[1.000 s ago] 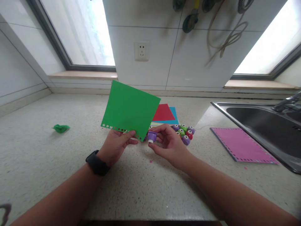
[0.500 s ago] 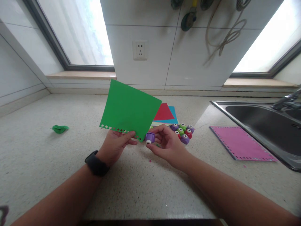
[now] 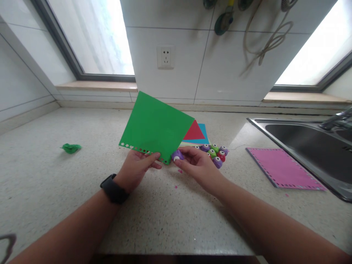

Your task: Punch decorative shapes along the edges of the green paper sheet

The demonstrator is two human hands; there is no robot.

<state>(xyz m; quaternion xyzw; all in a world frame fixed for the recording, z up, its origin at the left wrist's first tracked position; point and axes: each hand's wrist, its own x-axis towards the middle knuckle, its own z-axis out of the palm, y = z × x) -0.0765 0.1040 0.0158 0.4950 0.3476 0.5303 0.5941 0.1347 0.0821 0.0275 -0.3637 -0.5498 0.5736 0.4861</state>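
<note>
A sheet of green paper (image 3: 156,124) is raised and tilted, with a row of small punched shapes, stars and a heart among them, along its lower edge. My left hand (image 3: 139,167) pinches that lower edge between thumb and fingers. In my right hand (image 3: 199,165) is a purple craft punch (image 3: 177,155), its white button under my thumb. The punch sits at the sheet's lower right corner; whether the paper is inside its slot cannot be made out. Beyond my right hand stand several small punches (image 3: 213,153) in purple, green and red, partly hidden by my fingers.
Red paper (image 3: 194,131) and blue paper (image 3: 204,132) lie behind the punches. On the right, a pink sheet (image 3: 283,168) with punched edges lies beside the steel sink (image 3: 308,141). A crumpled green piece (image 3: 70,148) rests at left. Pink scraps (image 3: 176,187) dot the counter (image 3: 154,223).
The purple punch has turned in my right hand, and my thumb now rests at its button. The green sheet has tilted further and shifted slightly right.
</note>
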